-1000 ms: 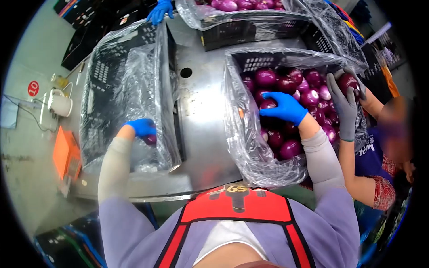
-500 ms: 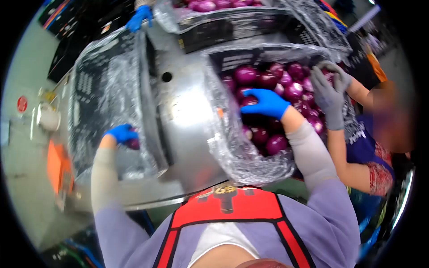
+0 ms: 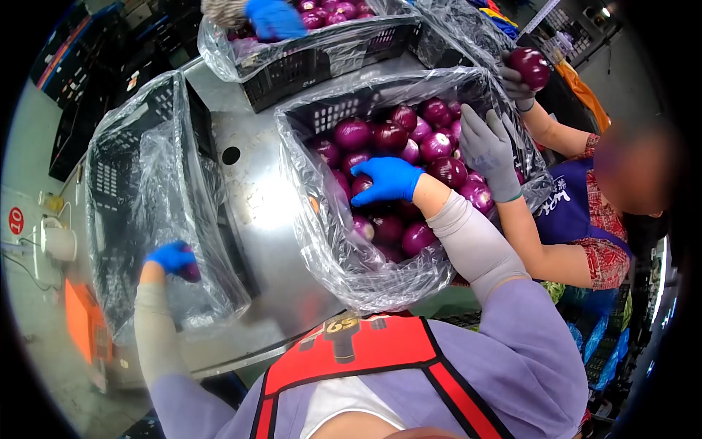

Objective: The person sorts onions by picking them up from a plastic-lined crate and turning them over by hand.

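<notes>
My left hand (image 3: 173, 257), in a blue glove, is closed around a red onion (image 3: 191, 273) inside the left crate (image 3: 135, 143), which is lined with clear plastic. To the right, my right hand (image 3: 387, 181), also blue-gloved, reaches into a lined black crate (image 3: 344, 282) full of peeled red onions (image 3: 436, 146). Its thumb and fingers curve about one red onion (image 3: 360, 184) there; the palm side is hidden. A co-worker's grey-gloved hand (image 3: 488, 152) is at the same crate's right side, and their other hand (image 3: 518, 88) holds up a red onion (image 3: 529, 68).
Both crates stand on a metal table (image 3: 263, 197) with a round hole (image 3: 231, 155). Another crate of onions (image 3: 329, 62) is at the back, with another person's blue glove (image 3: 276, 18) over it. An orange box (image 3: 84, 322) is at the left.
The view has shifted. The co-worker's far hand has risen from the crate with an onion. The other person's blue glove has moved from the left crate's far end to the back crate.
</notes>
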A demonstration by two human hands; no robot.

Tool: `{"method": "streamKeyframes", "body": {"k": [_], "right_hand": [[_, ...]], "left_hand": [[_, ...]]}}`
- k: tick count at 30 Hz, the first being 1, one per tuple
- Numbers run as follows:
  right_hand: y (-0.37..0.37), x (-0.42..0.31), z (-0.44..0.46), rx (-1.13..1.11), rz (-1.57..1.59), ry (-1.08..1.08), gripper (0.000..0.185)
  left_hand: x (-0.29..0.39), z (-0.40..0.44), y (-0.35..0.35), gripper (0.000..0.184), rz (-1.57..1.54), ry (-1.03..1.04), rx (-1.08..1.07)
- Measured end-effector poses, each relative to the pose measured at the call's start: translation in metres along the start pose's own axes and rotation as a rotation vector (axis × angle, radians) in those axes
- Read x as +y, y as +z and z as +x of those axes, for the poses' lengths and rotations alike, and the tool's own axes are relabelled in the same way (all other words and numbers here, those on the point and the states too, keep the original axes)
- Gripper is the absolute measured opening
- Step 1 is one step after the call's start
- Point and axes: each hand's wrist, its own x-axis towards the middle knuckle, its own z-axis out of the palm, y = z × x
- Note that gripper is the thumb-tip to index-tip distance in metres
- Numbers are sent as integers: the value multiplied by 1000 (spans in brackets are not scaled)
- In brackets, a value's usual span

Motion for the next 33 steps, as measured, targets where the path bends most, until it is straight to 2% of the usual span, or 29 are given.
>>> {"method": "streamKeyframes", "body": {"k": [11, 14, 16, 17, 18, 20, 22, 24, 25, 26, 28, 30, 32, 33], "right_hand": [[5, -2, -2, -10, -70, 22, 79], [9, 3, -2, 4, -34, 1, 79], [0, 0, -8, 59, 63, -60, 77], [-12, -5, -16, 108, 52, -70, 75], [-11, 0, -26, 312, 74, -131, 69], [-31, -5, -59, 428, 307, -200, 63], [-59, 13, -95, 258, 292, -100, 57], [-67, 87, -116, 243, 567, -54, 54], [-78, 93, -127, 242, 662, 21, 52], [-85, 96, -133, 294, 571, 36, 52], [-98, 97, -134, 431, 724, -61, 55], [-124, 126, -122, 602, 618, -36, 55], [-160, 119, -123, 797, 690, 72, 49], [-172, 131, -108, 1055, 626, 44, 41]], "left_hand": [[-1, 2, 1, 34, -26, -45, -38], [2, -3, -1, 39, 16, -22, -27], [0, -2, -10, 45, 195, 61, 72], [0, -6, -16, 52, 185, 71, 78], [24, -34, -10, 58, 116, 29, 105], [12, -38, -20, 64, -75, 70, 202], [-9, -30, -42, 65, -159, 146, 219], [-34, -14, -63, 62, -242, 280, 282], [-36, -15, -65, 59, -358, 314, 296], [-38, -17, -69, 56, -471, 349, 317], [-37, -23, -75, 56, -528, 387, 335], [-33, -31, -79, 59, -723, 481, 409], [-10, -61, -62, 64, -828, 545, 456], [1, -74, -53, 64, -835, 610, 489]]}}
